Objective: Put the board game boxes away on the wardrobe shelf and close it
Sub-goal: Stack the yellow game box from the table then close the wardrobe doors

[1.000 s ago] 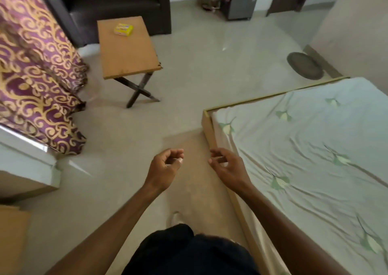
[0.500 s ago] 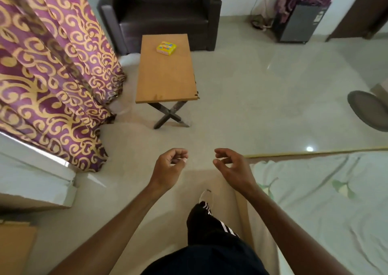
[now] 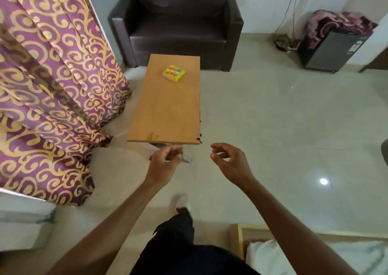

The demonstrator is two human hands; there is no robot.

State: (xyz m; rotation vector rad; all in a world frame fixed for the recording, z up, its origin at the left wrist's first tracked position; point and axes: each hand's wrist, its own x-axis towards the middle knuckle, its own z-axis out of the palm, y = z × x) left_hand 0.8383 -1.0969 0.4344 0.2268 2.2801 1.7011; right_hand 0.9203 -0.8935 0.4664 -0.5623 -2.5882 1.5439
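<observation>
A small, flat, square yellow cardboard game box with bright blue and red printing lies alone toward the far end of the long tan wooden worktop, nearer its right edge and turned slightly askew to the sides. It sits just in front of a dark brown leather armchair, with a purple and gold patterned curtain hanging to the left. The wardrobe and its shelf are not in view.

Both hands hang over the pale tiled floor, short of the near end of the worktop and well apart from the box. The left hand has its fingers curled loosely inward with nothing between them; the right hand is half open, thumb and forefinger bent toward each other, also empty. Neither grip holds anything.

The box looks light and fairly stiff, a thin card shell that would dent if squeezed hard. Its printed faces are probably smooth and a little slippery, and loose contents may shift if it is tipped. The soundest hold seems to be a one-handed pinch across two opposite side edges, thumb on one and fingers on the other, lifting it level. Since it lies flat on the worktop, sliding it toward the right edge first could make it easier to get fingers under it.
</observation>
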